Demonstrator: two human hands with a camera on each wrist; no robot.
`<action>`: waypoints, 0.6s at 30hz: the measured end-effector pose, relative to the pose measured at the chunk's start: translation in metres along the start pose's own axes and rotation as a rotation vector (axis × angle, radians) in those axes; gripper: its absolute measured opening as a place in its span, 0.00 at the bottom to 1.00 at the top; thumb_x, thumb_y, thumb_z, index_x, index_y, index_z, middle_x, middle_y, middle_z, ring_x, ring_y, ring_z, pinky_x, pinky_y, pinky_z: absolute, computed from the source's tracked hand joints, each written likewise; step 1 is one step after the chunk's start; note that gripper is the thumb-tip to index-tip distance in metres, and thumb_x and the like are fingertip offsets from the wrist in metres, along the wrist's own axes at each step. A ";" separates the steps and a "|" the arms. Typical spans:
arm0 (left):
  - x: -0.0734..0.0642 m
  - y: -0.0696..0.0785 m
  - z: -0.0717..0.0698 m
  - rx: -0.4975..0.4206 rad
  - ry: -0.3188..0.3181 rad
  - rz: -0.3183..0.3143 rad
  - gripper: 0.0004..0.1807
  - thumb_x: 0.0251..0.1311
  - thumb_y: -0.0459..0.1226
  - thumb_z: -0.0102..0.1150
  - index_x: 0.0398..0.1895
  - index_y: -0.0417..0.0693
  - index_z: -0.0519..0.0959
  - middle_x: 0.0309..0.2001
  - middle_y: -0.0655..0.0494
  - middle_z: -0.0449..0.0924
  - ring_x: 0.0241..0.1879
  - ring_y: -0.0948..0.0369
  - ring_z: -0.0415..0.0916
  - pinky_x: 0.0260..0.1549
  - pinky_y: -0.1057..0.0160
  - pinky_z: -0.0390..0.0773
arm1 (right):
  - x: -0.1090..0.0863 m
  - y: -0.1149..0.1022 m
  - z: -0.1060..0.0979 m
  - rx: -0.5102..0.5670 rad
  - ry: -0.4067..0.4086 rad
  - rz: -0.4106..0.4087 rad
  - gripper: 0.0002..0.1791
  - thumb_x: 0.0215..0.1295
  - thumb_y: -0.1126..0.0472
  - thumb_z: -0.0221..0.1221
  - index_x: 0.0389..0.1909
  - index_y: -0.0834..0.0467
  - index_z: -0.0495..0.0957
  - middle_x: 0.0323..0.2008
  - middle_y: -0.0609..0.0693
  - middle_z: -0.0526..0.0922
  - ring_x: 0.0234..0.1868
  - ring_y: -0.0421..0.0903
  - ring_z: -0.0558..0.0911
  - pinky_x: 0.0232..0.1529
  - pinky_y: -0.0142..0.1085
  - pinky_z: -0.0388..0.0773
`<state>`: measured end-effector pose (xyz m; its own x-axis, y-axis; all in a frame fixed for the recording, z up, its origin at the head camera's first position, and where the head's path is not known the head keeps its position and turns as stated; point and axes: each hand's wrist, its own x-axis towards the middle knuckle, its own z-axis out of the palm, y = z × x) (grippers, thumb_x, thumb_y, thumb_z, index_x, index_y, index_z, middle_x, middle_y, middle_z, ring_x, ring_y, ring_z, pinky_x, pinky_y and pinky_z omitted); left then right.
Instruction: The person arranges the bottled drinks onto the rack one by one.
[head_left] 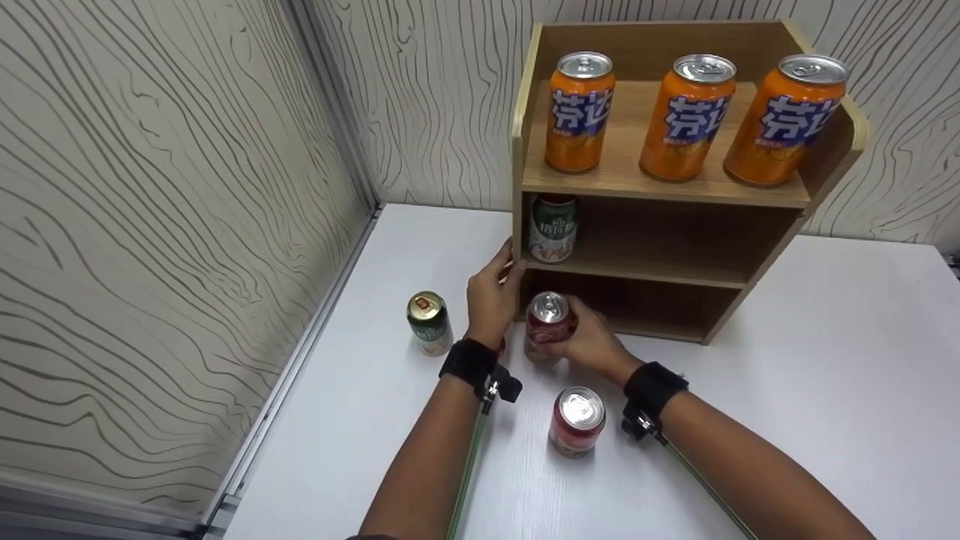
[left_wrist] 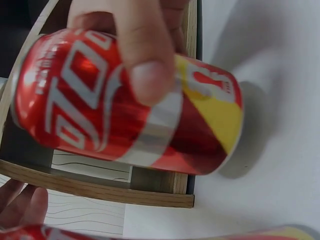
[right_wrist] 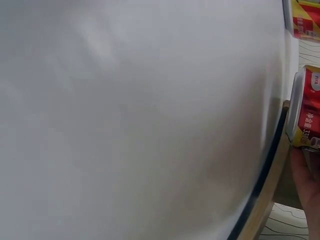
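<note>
My right hand (head_left: 589, 341) grips a red cola can (head_left: 547, 326), its thumb and fingers around the sides, in front of the shelf unit's lowest compartment. In the left wrist view this cola can (left_wrist: 135, 105) shows its white lettering and yellow patch, with a thumb pressed on it. My left hand (head_left: 493, 296) rests against the left side panel of the wooden shelf unit (head_left: 667, 196), and in the left wrist view its fingers (left_wrist: 35, 207) touch that panel from outside. In the right wrist view a red-and-yellow can (right_wrist: 309, 110) is cut by the right edge.
Another red can (head_left: 577, 424) stands nearer on the white table (head_left: 810, 420). One more red can (head_left: 502, 351) is mostly hidden by my left wrist. A green-and-white can (head_left: 430, 322) stands left; a similar can (head_left: 553, 229) occupies the middle shelf. Three orange cans (head_left: 686, 120) line the top.
</note>
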<state>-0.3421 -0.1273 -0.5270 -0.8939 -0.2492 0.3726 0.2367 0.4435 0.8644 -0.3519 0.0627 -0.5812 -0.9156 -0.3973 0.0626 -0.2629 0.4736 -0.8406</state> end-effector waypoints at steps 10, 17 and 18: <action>0.000 0.002 -0.001 -0.003 0.000 -0.053 0.28 0.74 0.46 0.60 0.75 0.53 0.74 0.67 0.47 0.81 0.59 0.50 0.87 0.60 0.58 0.87 | 0.015 -0.003 -0.007 -0.020 0.023 0.027 0.55 0.43 0.50 0.83 0.72 0.62 0.68 0.64 0.65 0.81 0.66 0.65 0.80 0.71 0.61 0.75; 0.001 0.003 0.000 0.003 -0.005 -0.068 0.27 0.75 0.45 0.60 0.75 0.55 0.74 0.68 0.49 0.81 0.59 0.52 0.87 0.59 0.59 0.87 | 0.027 -0.007 -0.011 -0.035 0.031 0.063 0.51 0.44 0.48 0.82 0.67 0.65 0.70 0.60 0.65 0.83 0.62 0.64 0.82 0.67 0.59 0.78; 0.001 0.003 0.000 0.007 -0.002 -0.071 0.27 0.75 0.45 0.60 0.75 0.55 0.74 0.68 0.49 0.81 0.59 0.52 0.87 0.59 0.59 0.87 | 0.028 -0.008 -0.012 -0.032 0.032 0.069 0.51 0.44 0.49 0.82 0.66 0.66 0.71 0.59 0.66 0.84 0.61 0.64 0.83 0.67 0.59 0.79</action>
<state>-0.3427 -0.1260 -0.5236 -0.9091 -0.2782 0.3100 0.1702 0.4312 0.8861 -0.3792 0.0573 -0.5665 -0.9411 -0.3373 0.0228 -0.2078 0.5237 -0.8262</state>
